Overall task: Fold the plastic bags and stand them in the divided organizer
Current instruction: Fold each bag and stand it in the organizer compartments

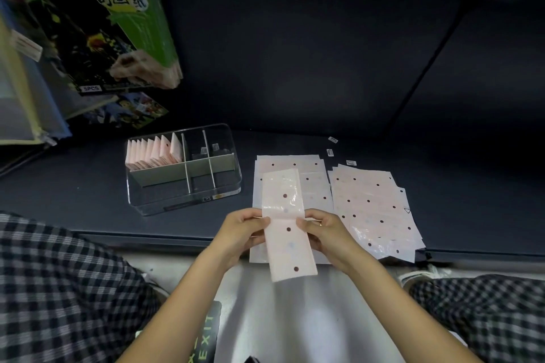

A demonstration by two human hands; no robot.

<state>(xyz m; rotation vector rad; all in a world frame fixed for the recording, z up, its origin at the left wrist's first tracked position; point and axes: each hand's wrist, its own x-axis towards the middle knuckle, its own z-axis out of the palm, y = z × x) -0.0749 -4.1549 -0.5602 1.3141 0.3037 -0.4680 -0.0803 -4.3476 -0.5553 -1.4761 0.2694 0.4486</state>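
Note:
I hold a pale pink dotted plastic bag (287, 233), folded into a long narrow strip, above the shelf's front edge. My left hand (243, 228) pinches its left edge and my right hand (323, 230) pinches its right edge at mid length, where the strip bends. The clear divided organizer (188, 203) stands to the left on the dark shelf. Its back left compartment holds several folded pink bags (154, 152) standing upright. Two flat stacks of unfolded bags lie on the shelf: one stack (312, 183) just behind my hands, the other stack (374, 209) to the right.
Green and dark packaged goods (97, 23) lean at the back left of the shelf (295, 68). Small white labels (332, 140) lie behind the stacks. My checked trouser legs (59, 289) flank the hands, above a floor with an EXIT sign (206, 339).

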